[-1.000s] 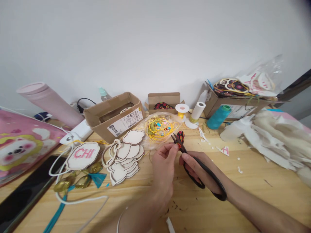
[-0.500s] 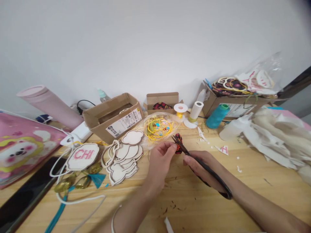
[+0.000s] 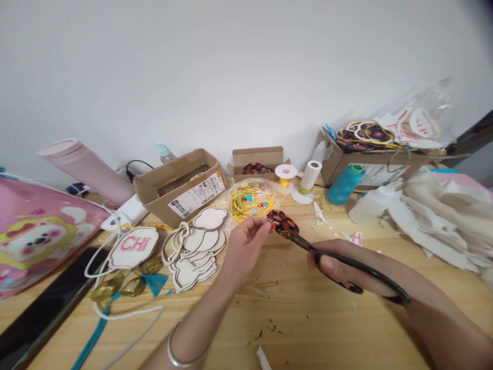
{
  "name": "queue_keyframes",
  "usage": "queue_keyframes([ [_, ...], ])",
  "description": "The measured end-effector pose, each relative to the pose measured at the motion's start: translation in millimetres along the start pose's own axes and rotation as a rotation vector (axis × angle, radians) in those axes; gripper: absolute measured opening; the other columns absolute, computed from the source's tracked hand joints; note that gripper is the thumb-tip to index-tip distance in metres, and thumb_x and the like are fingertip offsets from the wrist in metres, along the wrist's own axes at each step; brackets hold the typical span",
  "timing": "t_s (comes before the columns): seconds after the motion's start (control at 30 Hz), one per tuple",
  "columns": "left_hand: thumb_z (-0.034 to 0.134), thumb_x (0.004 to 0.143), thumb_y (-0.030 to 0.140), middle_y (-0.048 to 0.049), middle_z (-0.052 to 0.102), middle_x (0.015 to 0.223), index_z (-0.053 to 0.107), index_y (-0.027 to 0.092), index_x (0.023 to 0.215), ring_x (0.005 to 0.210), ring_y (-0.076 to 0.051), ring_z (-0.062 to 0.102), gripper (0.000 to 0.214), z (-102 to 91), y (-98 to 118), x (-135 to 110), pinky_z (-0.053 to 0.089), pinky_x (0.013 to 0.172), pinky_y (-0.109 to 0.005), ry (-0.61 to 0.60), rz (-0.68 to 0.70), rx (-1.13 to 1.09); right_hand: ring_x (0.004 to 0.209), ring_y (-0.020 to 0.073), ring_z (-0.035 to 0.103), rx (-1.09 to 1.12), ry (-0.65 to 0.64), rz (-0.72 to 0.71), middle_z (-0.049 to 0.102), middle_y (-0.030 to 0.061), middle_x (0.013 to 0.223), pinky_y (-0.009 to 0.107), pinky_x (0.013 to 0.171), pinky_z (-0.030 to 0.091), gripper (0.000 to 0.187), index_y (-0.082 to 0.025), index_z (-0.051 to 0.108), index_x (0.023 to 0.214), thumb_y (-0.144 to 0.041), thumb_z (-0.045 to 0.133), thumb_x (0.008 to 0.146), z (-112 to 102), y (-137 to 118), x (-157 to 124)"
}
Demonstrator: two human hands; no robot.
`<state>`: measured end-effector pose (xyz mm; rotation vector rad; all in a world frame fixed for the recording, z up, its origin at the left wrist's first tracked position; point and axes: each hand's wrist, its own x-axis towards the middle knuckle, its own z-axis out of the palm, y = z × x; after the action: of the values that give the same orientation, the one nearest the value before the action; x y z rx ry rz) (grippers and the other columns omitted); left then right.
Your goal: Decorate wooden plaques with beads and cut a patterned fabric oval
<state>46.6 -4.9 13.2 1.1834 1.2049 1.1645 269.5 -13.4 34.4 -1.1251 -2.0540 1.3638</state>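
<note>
My left hand [image 3: 246, 245] pinches a small black fabric piece with a red floral print [image 3: 282, 222] at its near end. My right hand [image 3: 333, 268] is shut around the black handles of a pair of scissors [image 3: 339, 267]. The scissor blades [image 3: 302, 243] reach up to the fabric's lower edge, and their tips are hidden behind it. Left of my left hand lies a stack of pale wooden cutouts [image 3: 194, 252], not touching it.
On the wooden table [image 3: 292, 329] stand a cardboard box [image 3: 179, 190], a plastic bag of yellow cord [image 3: 252, 201], a teal thread cone [image 3: 344, 185] and crumpled white material [image 3: 442, 221]. A "CHI" plaque [image 3: 133, 247] and a pink cartoon bag [image 3: 38, 239] lie left; scraps dot the wood.
The fabric piece has turned and now shows more of its flat face. My right hand and the scissors have swung right and lower, and my left hand has shifted slightly left.
</note>
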Motion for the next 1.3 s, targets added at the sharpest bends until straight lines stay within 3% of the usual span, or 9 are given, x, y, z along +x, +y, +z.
queue_keyframes([
  [0.07,0.066,0.075,0.034,-0.0023,0.066,0.074,0.062,0.015,0.073,0.071,-0.013,0.059,0.02,-1.4,1.0,1.1,0.044,0.072,-0.026,-0.068,-0.031,-0.021,0.046,0.0096,0.044,0.027,0.066,-0.041,0.05,-0.0024,0.053,0.021,0.041,0.036,0.044,-0.018,0.061,0.074,-0.062,0.055,0.078,-2.3,-6.9,5.0],
  [0.17,0.068,0.073,0.036,-0.0015,0.063,0.07,0.062,0.014,0.071,0.065,-0.012,0.055,0.023,0.8,3.6,-0.7,0.043,0.067,-0.025,-0.224,-0.078,-0.011,0.05,0.011,0.051,0.078,0.387,-0.093,0.058,-0.0011,0.058,0.022,0.047,0.044,0.029,-0.02,0.058,0.076,-0.047,0.065,0.072,4.8,-18.6,14.0],
  [0.23,0.07,0.071,0.039,-0.0011,0.062,0.067,0.063,0.014,0.07,0.062,-0.011,0.053,0.026,4.2,5.1,-3.1,0.042,0.064,-0.024,-0.317,-0.1,0.005,0.055,0.0129,0.057,0.07,0.45,-0.09,0.065,0.0011,0.065,0.024,0.053,0.049,0.019,-0.02,0.06,0.081,-0.034,0.066,0.07,12.5,-21.3,18.0],
  [0.37,0.07,0.07,0.044,-0.0013,0.062,0.065,0.062,0.014,0.069,0.061,-0.011,0.052,0.031,9.6,6.0,-6.8,0.041,0.061,-0.024,-0.417,-0.127,-0.012,0.055,0.0128,0.059,0.103,0.388,-0.072,0.07,0.0028,0.071,0.025,0.054,0.049,0.021,-0.019,0.062,0.09,-0.025,0.063,0.069,23.5,-11.2,20.5],
  [0.5,0.071,0.067,0.047,0.0009,0.059,0.062,0.06,0.014,0.066,0.057,-0.009,0.049,0.035,10.0,5.7,-7.5,0.039,0.059,-0.022,-0.413,-0.157,-0.041,0.05,0.0099,0.052,0.176,0.325,-0.037,0.07,0.0028,0.073,0.023,0.05,0.046,0.024,-0.018,0.061,0.091,-0.024,0.064,0.068,26.3,-4.4,21.6],
  [0.77,0.072,0.067,0.048,0.0016,0.057,0.058,0.062,0.015,0.065,0.052,-0.008,0.046,0.035,7.9,4.6,-9.4,0.035,0.053,-0.022,-0.386,-0.225,-0.084,0.05,0.0085,0.048,0.329,0.181,0.081,0.056,-0.0042,0.057,0.021,0.048,0.041,0.023,-0.017,0.058,0.077,-0.025,0.07,0.059,25.9,-20.0,23.7],
  [0.93,0.071,0.07,0.043,-0.0021,0.066,0.071,0.069,0.015,0.08,0.063,-0.011,0.055,0.03,4.4,1.0,-7.3,0.041,0.063,-0.023,-0.332,-0.211,-0.083,0.05,0.0087,0.047,0.3,0.285,0.057,0.055,-0.0042,0.059,0.022,0.049,0.04,0.024,-0.017,0.058,0.083,-0.025,0.066,0.062,26.7,-14.6,25.2],
  [1.03,0.073,0.068,0.037,-0.0034,0.07,0.075,0.071,0.015,0.078,0.066,-0.012,0.059,0.024,5.0,1.1,-6.5,0.044,0.068,-0.025,-0.336,-0.228,-0.054,0.051,0.0089,0.047,0.302,0.363,0.053,0.055,-0.0035,0.061,0.022,0.048,0.04,0.026,-0.017,0.056,0.085,-0.026,0.066,0.062,27.6,-12.4,26.1],
  [1.3,0.074,0.065,0.036,-0.0021,0.066,0.062,0.068,0.014,0.067,0.056,-0.011,0.055,0.023,15.4,0.1,-7.2,0.044,0.057,-0.023,-0.279,-0.192,-0.035,0.051,0.0097,0.048,0.321,0.424,0.056,0.053,-0.0044,0.059,0.022,0.049,0.041,0.024,-0.018,0.054,0.083,-0.025,0.063,0.062,36.7,-13.3,31.3],
])
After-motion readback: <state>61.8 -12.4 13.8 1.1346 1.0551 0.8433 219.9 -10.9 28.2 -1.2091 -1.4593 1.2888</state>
